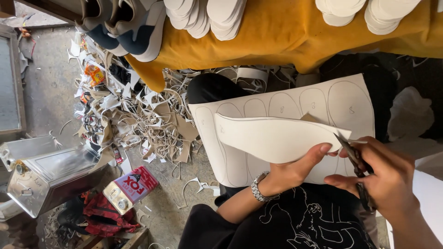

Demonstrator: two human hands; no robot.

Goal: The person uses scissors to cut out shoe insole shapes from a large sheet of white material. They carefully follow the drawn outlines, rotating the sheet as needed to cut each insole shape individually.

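1. Sheet stock [286, 124], pale and flexible with a row of insole outlines pencilled on it, lies across my lap below the yellow-draped worktop [286, 41]; its near strip is curled up and over toward me.
2. My left hand [295, 170] has its grip closed on that curled strip, thumb on top near the cut edge, with a metal watch [259, 188] at the wrist.
3. My right hand [385, 177] is closed around the scissors [355, 161]; their blades sit at the strip's right edge, tips just into the material.
4. I judge the step in hand to be cutting along one drawn outline.
5. Next, I think, the cut needs the left hand feeding the curve round while the blades follow the line.
6. Offcuts [147, 120] lie heaped on the floor to the left, and stacks of cut insoles [203, 16] sit on the worktop.
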